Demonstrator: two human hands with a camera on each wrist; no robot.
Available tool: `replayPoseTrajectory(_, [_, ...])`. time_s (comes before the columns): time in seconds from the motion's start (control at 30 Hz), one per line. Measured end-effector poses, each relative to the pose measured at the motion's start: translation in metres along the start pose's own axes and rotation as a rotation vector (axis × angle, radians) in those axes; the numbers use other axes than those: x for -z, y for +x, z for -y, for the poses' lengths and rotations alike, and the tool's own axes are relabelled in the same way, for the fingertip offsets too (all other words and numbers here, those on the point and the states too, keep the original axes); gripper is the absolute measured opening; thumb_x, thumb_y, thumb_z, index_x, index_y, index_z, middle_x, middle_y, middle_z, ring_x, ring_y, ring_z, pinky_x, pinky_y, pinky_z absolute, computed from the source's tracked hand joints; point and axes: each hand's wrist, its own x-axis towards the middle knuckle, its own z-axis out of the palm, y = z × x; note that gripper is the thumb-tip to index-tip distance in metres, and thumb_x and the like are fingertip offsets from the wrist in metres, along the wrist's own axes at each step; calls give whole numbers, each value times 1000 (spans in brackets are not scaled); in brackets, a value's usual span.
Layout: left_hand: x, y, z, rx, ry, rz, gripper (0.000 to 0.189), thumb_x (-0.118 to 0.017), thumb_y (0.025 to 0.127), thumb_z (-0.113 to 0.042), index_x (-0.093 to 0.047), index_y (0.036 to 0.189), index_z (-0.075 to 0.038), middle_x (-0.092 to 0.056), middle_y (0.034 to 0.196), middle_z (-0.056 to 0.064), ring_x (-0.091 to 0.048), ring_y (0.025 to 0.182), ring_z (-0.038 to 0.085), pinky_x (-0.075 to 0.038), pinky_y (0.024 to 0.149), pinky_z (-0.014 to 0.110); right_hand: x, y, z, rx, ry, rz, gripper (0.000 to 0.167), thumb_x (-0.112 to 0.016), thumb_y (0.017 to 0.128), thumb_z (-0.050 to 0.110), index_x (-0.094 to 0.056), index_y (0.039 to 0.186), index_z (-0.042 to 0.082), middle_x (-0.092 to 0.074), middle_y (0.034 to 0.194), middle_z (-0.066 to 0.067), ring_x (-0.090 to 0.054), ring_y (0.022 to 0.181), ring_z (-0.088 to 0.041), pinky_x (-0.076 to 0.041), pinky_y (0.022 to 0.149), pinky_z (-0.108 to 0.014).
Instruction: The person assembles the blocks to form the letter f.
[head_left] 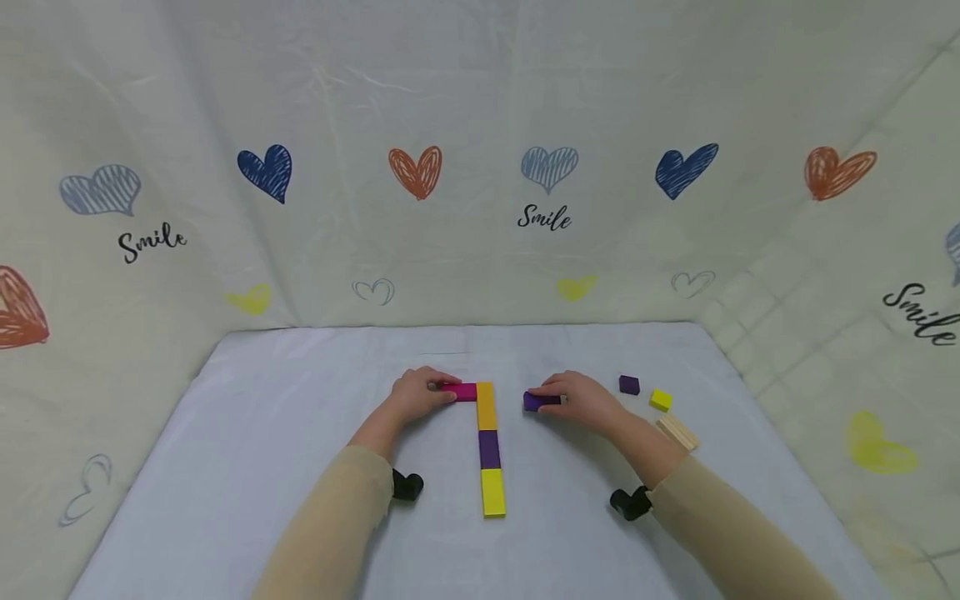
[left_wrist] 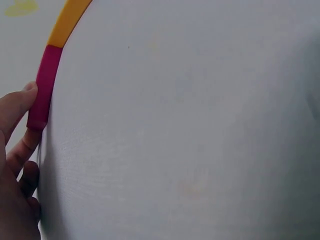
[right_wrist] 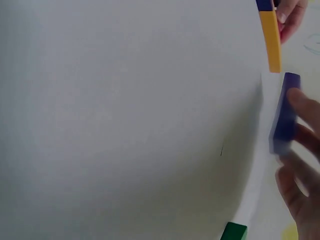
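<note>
My left hand (head_left: 418, 395) pinches a magenta block (head_left: 463, 392), thumb along one side and a finger at its outer end in the left wrist view. That block's other end meets the upper left of an orange block (head_left: 486, 406). Below the orange one, a purple block (head_left: 489, 450) and a yellow block (head_left: 492, 493) continue the straight column toward me. To the right of the column, my right hand (head_left: 588, 403) grips another purple block (head_left: 536, 402) between thumb and fingers. A gap separates this block from the orange one.
Beyond my right hand lie a small dark block (head_left: 628, 384), a small yellow block (head_left: 661, 400) and plain wooden pieces (head_left: 678, 432), partly behind the forearm. The right wrist view catches a green block (right_wrist: 234, 231) at its lower edge. A white cloth (head_left: 300, 417) covers the table.
</note>
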Motion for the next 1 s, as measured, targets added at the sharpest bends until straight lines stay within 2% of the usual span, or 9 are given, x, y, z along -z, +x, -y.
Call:
replayPoseTrajectory(0.23, [-1,1,-1,1,3,6,28,-71,91,-39,-71,119,-39,-59,128,0,-44,122,27,-42,100,51,-14,30,6,17,-62,6,38,-74,90,29,-70,128,21,-68,115,-2,-59,106,-22,-49,95,-41])
replayPoseTrajectory(0.43, [0,1,0,19,-1,2,29,-71,91,-39,-71,119,-39,-59,128,0,-44,121,27,-42,100,51,-23,48,13,19,-44,12,39,-74,91,28,-69,129,21,-68,115,-2,-58,107,-22,-49,94,-38])
replayPoseTrajectory(0.67, [0,2,0,17,4,16,30,-71,91,-41,-70,121,-40,-58,130,0,-44,124,27,-42,101,52,-29,59,16,-39,-26,18,39,-74,90,29,-69,129,24,-67,117,-1,-56,109,-21,-48,97,-38])
replayPoseTrajectory(1.0, [2,0,1,21,7,11,30,-71,91,-40,-70,121,-40,-59,131,1,-43,124,27,-41,101,53,-31,64,17,-46,-5,24,38,-74,90,29,-70,127,24,-66,119,-2,-56,111,-22,-47,99,-40])
